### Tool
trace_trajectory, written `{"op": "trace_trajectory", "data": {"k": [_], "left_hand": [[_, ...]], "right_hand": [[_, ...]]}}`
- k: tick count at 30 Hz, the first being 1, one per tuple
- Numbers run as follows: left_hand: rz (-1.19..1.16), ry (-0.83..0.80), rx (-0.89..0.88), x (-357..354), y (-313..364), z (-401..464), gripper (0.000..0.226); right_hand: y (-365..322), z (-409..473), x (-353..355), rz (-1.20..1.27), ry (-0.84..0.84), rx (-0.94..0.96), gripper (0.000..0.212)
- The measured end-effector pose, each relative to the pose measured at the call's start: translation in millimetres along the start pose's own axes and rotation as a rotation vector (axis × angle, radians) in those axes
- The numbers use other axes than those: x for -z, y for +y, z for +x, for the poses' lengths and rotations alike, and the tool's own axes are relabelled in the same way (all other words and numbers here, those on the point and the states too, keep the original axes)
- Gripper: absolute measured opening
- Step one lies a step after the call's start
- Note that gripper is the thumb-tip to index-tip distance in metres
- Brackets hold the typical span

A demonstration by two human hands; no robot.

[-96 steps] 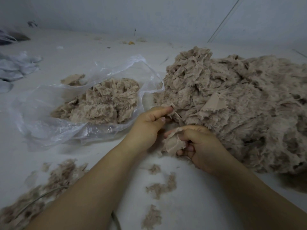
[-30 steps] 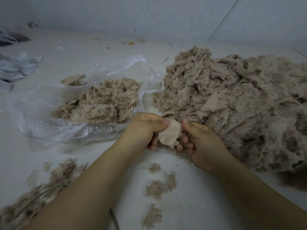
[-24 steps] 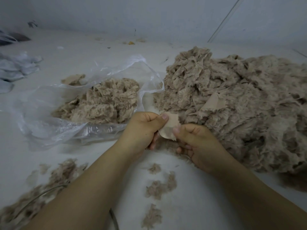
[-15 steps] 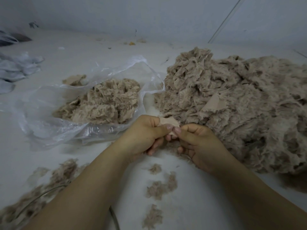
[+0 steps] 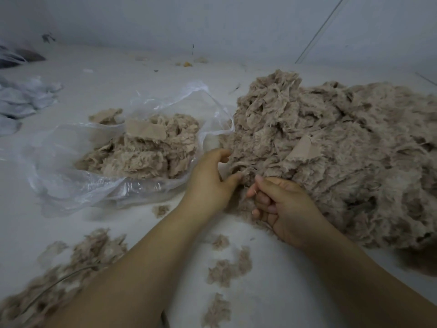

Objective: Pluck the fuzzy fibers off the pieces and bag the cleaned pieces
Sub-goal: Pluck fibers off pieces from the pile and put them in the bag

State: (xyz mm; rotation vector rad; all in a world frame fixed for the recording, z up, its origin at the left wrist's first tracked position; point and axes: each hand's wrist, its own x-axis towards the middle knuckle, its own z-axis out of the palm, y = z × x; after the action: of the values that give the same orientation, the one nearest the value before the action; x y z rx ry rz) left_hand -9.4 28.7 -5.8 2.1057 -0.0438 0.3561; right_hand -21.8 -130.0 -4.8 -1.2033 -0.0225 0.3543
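Note:
A big heap of fuzzy tan pieces (image 5: 331, 147) fills the right side of the white surface. To its left lies a clear plastic bag (image 5: 71, 181) with cleaned pieces (image 5: 146, 157) inside, and a flat tan piece (image 5: 145, 131) rests on top of them. My left hand (image 5: 210, 183) hovers between the bag and the heap, fingers apart and holding nothing, its thumb touching the heap's edge. My right hand (image 5: 281, 207) sits at the heap's near edge with fingers curled in and thumb pressed to them; I see nothing clearly in it.
Plucked fuzz (image 5: 227, 268) lies in small tufts between my forearms, with a larger drift of fuzz (image 5: 71, 268) at the lower left. Grey-white cloth (image 5: 21, 98) lies at the far left. A wall rises behind the surface.
Both hands were pinching one flat tan piece. That piece has left my hands and a flat piece now lies on top inside the bag. My left hand has opened.

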Motion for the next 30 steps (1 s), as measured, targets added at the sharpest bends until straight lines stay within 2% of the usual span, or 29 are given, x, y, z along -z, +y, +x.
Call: {"op": "trace_trajectory", "data": {"k": [2, 4, 7, 9, 12, 19, 25, 30], "left_hand": [[0.088, 0.007, -0.051, -3, 2, 2, 0.032], [0.037, 0.052, -0.035, -3, 1, 2, 0.006], [-0.160, -0.021, 0.025, -1, 0, 0, 0.020], [-0.220, -0.070, -0.021, 0, 4, -4, 0.024], [-0.257, -0.125, -0.056, -2, 10, -8, 0.022], [-0.538, -0.309, -0.072, 9, 23, -15, 0.019], [-0.444, -0.472, -0.006, 9, 25, -18, 0.025], [-0.428, -0.432, 0.004, 4, 22, -18, 0.025]], "right_hand": [[0, 0, 1, -0.018, -0.011, 0.002, 0.033], [1, -1, 1, -0.029, -0.022, 0.003, 0.026], [1, 0, 2, -0.021, -0.017, 0.007, 0.021], [0, 0, 1, -0.001, -0.007, 0.000, 0.015], [-1, -1, 0, 0.015, -0.014, -0.002, 0.010], [-4, 0, -3, 0.032, -0.020, -0.021, 0.008], [-3, 1, -3, 0.033, 0.034, -0.045, 0.016], [-3, 2, -3, 0.049, 0.037, -0.048, 0.012]]}}
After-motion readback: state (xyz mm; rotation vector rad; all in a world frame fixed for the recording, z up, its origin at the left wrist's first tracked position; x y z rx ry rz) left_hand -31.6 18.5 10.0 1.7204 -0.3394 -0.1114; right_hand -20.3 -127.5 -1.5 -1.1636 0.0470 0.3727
